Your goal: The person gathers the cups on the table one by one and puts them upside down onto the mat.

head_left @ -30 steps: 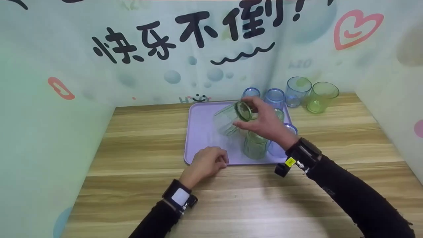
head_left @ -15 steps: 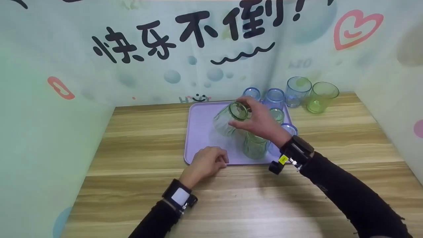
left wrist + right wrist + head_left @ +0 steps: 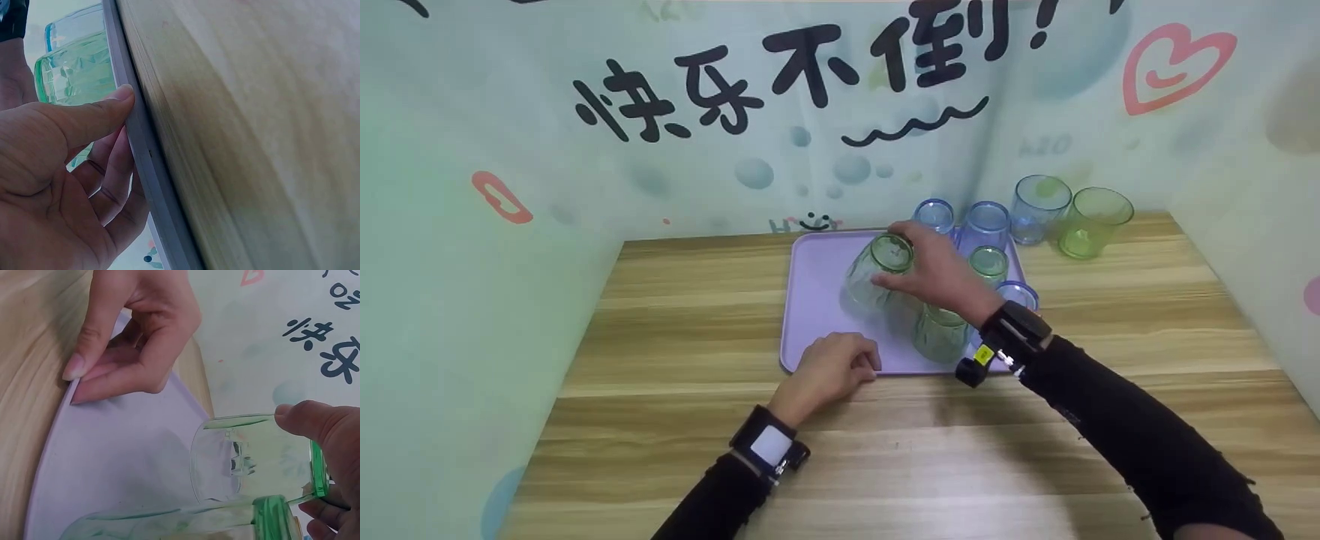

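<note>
My right hand (image 3: 936,268) grips a clear green glass (image 3: 864,281) near its thick base, thumb on the near side. The glass is upside down and tilted a little, its mouth low over the lilac tray (image 3: 814,300). In the right wrist view, my left hand (image 3: 140,337) pinches the tray's front rim between thumb and fingers. A second green glass (image 3: 940,337) stands upside down on the tray, just in front of my right hand. Another green glass (image 3: 988,262) and a blue glass (image 3: 1020,295) are partly hidden behind the right hand and wrist.
Two upturned blue glasses, the left one (image 3: 934,215) and the right one (image 3: 986,221), stand along the tray's back edge. Right of the tray, a blue tumbler (image 3: 1039,214) and a green tumbler (image 3: 1093,225) stand mouth up on the wooden table (image 3: 682,330), near the printed back wall.
My right hand has moved slightly left and turned the green glass from a strong lean to more nearly vertical, base up. My left hand has stayed on the tray rim.
</note>
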Action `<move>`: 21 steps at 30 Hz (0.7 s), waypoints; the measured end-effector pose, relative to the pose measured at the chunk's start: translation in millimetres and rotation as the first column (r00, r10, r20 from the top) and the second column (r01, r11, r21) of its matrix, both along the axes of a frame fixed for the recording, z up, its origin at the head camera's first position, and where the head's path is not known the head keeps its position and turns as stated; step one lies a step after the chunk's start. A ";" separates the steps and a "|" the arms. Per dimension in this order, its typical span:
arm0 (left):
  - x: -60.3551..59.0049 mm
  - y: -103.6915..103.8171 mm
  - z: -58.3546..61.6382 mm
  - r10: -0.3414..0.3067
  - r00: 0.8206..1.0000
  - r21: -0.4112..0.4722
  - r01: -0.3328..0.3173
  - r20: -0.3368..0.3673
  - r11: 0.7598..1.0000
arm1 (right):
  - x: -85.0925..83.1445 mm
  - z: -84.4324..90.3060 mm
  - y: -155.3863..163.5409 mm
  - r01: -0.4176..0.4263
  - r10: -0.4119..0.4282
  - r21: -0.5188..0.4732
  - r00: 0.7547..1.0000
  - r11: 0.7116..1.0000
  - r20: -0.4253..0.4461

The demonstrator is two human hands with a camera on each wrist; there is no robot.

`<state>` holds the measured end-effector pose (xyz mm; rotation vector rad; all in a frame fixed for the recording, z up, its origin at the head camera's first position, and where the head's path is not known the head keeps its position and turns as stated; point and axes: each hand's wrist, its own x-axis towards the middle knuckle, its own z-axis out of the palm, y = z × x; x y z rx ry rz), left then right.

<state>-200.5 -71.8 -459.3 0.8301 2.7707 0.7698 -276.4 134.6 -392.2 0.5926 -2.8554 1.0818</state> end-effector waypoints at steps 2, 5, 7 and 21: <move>-0.3 0.2 -0.3 0.004 1.000 -0.007 -0.004 0.004 1.000 | -1.2 -0.6 -1.9 0.001 -0.001 0.009 1.000 1.000 0.011; -0.2 0.5 -0.3 0.006 1.000 -0.010 -0.006 0.009 1.000 | -2.1 -2.2 -5.2 0.002 -0.003 0.038 1.000 0.999 0.020; 0.1 0.3 0.0 0.007 1.000 -0.003 -0.007 0.017 1.000 | -2.4 -3.7 -7.3 0.000 -0.001 0.072 1.000 0.997 0.017; 0.2 -0.3 0.1 0.016 1.000 -0.006 -0.016 0.019 1.000 | -8.0 -10.8 -16.1 0.016 -0.013 0.208 1.000 0.978 -0.016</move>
